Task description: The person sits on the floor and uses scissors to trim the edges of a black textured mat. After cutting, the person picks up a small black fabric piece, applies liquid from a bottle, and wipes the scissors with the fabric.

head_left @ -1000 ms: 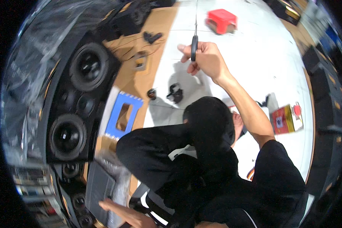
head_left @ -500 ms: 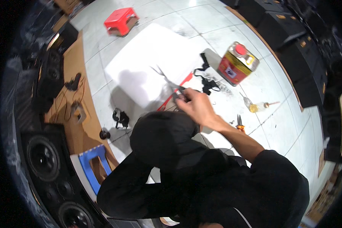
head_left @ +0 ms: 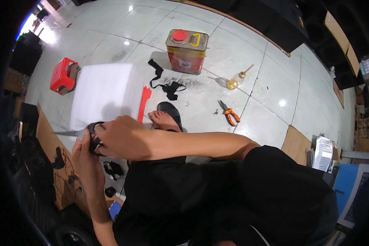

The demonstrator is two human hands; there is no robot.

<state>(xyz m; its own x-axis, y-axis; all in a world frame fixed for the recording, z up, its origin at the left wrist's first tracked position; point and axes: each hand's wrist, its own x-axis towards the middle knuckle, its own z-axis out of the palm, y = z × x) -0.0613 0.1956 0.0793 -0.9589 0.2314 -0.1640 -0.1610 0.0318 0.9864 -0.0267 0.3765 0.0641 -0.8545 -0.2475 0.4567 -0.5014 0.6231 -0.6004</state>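
right hand (head_left: 125, 137): fingers curled closed through and around the black handles of the scissors (head_left: 73, 133).
left hand (head_left: 88, 153): thumb and fingertips up against the handles; part of it is hidden, so i cannot tell how far it is closed or whether it grips.
scissors: held above the near left corner of the white block, blades pointing left; the tips are blurred.
white block (head_left: 106, 88): on the tiled floor (head_left: 262, 123), toward the floor's left edge.
red strip (head_left: 144, 104): just beside the block's right edge.
red stool (head_left: 63, 76): beside the block's left edge, toward its far corner.
tin can (head_left: 187, 57): upright toward the floor's far edge, red cap on top.
black straps (head_left: 174, 89): loose on the floor, between can and foot (head_left: 164, 119).
orange-handled pliers (head_left: 230, 115): on the floor, right of the foot.
small bottle (head_left: 235, 83): beyond the pliers, nearer the floor's far edge.
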